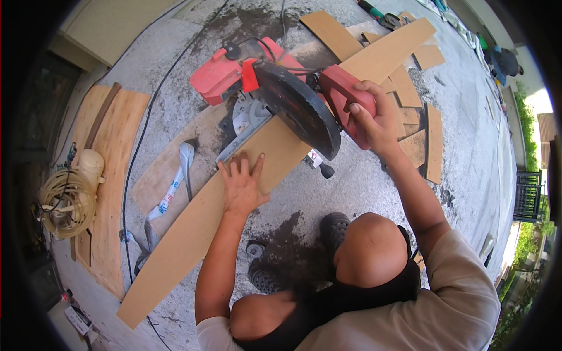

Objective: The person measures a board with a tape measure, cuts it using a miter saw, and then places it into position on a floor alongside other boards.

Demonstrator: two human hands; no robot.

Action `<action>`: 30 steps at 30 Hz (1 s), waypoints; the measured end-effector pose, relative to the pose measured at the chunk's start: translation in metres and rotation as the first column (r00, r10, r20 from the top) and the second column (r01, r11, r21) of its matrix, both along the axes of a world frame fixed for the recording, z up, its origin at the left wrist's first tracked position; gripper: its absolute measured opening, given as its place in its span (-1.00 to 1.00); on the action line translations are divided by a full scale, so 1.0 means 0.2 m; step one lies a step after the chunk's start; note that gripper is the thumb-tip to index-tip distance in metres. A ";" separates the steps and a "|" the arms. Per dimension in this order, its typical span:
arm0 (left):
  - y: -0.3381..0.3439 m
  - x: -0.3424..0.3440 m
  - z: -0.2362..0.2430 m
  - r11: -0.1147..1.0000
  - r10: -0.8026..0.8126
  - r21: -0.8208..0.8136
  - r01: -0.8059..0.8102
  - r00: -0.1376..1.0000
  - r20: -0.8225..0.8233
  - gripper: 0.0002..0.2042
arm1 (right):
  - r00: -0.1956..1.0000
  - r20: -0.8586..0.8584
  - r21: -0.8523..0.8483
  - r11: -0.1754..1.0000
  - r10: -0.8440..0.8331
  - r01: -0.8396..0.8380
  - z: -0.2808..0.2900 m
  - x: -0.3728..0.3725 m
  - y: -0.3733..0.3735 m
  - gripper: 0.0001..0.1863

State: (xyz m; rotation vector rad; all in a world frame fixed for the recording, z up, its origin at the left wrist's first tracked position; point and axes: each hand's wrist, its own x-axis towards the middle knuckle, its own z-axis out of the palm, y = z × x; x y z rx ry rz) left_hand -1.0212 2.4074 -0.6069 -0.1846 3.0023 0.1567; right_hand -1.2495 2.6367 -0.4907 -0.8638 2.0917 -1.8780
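Observation:
A red miter saw point(216, 75) with a black blade guard point(298, 105) stands on the floor ahead of me. My right hand point(374, 117) is wrapped round its red handle, the thumb on the inner side. A long tan board point(181, 245) lies across the saw's base, running from the lower left up under the guard. On this board my left hand point(243, 184) rests flat with its fingers spread, the fingertips near the saw's grey metal fence point(246, 131). The guard hides the blade and the board's far end.
Several cut tan board pieces point(433, 143) lie to the right and beyond the saw. A green angle grinder point(380, 14) is at the far edge. At left, a coiled hose point(67, 205) sits on a plywood sheet point(111, 234). A black cable point(143, 134) crosses the floor. Another person point(504, 61) is at far right.

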 end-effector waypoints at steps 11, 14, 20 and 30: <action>0.00 -0.01 -0.01 0.999 0.016 -0.029 -0.016 1.000 0.023 0.03 | 1.000 0.018 0.002 1.000 0.003 -0.003 -0.07 0.00 0.04 -0.60; 0.00 -0.01 -0.02 1.000 0.023 -0.013 -0.022 1.000 0.019 0.04 | 0.998 -0.057 0.037 0.998 -0.040 0.042 -0.14 -0.01 0.06 -0.60; 0.00 -0.02 -0.01 0.999 0.027 0.020 -0.027 0.999 0.025 0.05 | 0.998 -0.032 0.024 0.999 -0.047 0.048 -0.21 -0.01 0.10 -0.58; 0.00 -0.03 0.00 1.000 0.028 0.006 -0.028 0.996 0.089 0.03 | 0.966 -0.244 0.056 0.993 -0.084 0.101 -0.31 0.01 0.16 -0.57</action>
